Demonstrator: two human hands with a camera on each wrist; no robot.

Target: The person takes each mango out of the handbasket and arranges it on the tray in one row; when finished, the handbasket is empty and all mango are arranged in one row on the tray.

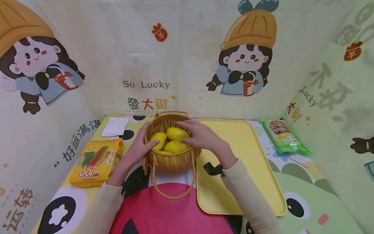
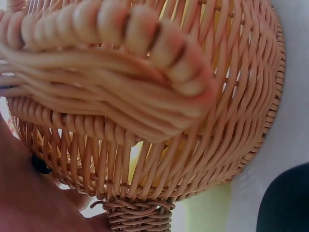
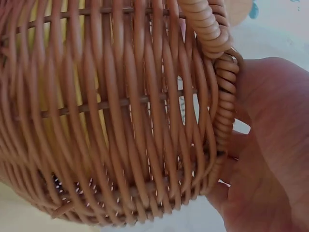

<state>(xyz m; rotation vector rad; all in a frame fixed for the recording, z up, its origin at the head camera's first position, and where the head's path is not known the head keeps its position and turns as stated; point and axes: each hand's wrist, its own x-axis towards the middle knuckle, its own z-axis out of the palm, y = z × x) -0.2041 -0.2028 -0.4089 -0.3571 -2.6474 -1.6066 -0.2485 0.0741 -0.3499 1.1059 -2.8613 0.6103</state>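
Note:
A round wicker basket point(image 1: 172, 164) with several yellow mangoes point(image 1: 177, 147) in it stands in the middle of the table. My left hand point(image 1: 141, 143) lies along the basket's left rim, its thumb reaching inside over the leftmost mango. From the right, my right hand point(image 1: 203, 135) reaches over the rim, fingers extended across the basket's inside and thumb at the front mango. A rope-like handle point(image 1: 174, 197) hangs down at the front. In the left wrist view, the woven wall point(image 2: 231, 106) fills most of the picture; the right wrist view shows my fingers point(image 3: 229, 164) at the rim.
Right of the basket lies a yellow tray point(image 1: 233, 136), under my right forearm. A green food packet point(image 1: 284, 136) lies at the back right. On the left are a yellow LOT100 bag point(image 1: 97, 162) and a flat white packet point(image 1: 115, 126). A printed cloth wall point(image 1: 187, 71) stands behind.

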